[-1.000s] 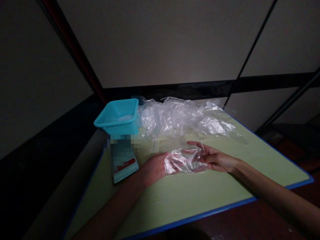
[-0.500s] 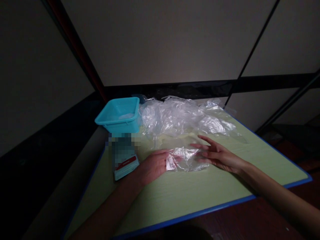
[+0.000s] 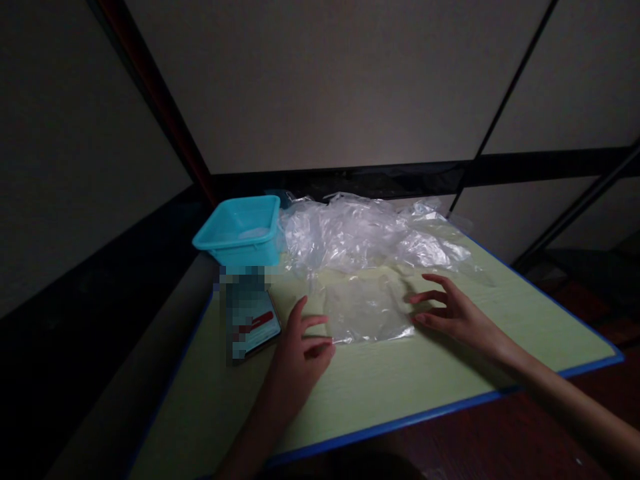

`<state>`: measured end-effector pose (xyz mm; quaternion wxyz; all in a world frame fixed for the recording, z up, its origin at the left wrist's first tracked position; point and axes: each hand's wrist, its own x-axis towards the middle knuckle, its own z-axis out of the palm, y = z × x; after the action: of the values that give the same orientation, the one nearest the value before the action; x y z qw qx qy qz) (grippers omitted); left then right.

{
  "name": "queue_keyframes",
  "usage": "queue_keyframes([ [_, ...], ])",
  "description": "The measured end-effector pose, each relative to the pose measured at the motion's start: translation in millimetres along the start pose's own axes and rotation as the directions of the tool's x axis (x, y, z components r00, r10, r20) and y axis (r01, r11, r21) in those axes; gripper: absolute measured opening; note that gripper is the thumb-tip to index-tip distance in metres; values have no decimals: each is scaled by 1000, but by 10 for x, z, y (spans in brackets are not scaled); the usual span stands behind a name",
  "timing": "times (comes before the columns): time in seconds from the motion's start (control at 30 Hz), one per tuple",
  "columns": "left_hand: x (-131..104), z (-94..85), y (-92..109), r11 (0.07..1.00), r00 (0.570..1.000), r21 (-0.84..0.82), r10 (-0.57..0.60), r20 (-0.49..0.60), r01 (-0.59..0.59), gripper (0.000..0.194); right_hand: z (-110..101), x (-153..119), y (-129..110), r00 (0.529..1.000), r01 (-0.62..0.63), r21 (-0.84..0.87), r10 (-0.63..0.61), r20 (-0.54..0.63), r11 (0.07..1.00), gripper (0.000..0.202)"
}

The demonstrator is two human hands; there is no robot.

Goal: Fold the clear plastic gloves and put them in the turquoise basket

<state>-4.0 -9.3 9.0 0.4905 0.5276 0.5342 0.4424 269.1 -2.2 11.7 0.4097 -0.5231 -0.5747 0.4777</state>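
Note:
A clear plastic bag [image 3: 367, 310] lies flat on the pale green table [image 3: 370, 393], its near edge catching the light. At its left side is my left hand [image 3: 303, 347], fingers apart and curved, the fingertips close to the bag's near left corner; whether they touch it I cannot tell. On the other side my right hand [image 3: 453, 310] hovers with spread, slightly bent fingers, just off the bag's right edge. Neither hand grips anything. Behind the bag spreads a heap of crumpled clear plastic bags [image 3: 360, 230].
A turquoise plastic basin [image 3: 243, 253] with something whitish inside stands at the back left. In front of it lies a phone [image 3: 257, 327], partly blurred out. Blue edging [image 3: 395, 423] runs along the table's rim, and a panelled wall [image 3: 340, 87] rises behind.
The bag, raised and crinkled between both hands before, now lies flatter on the table. My hands have come off it, the right shifting rightward and the left turning with fingers raised.

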Motion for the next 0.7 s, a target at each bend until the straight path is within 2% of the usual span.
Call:
queue_keyframes([
  [0.23,-35,114,47,989,987,137,81,-136,-63,76,159,-84,-23,998,57,-92,-59,-16,994,67],
  [0.7,-74,111,-15,971,980,202,152,-130,-124,73,231,-76,4,997,61,-99,-66,-50,993,67],
])
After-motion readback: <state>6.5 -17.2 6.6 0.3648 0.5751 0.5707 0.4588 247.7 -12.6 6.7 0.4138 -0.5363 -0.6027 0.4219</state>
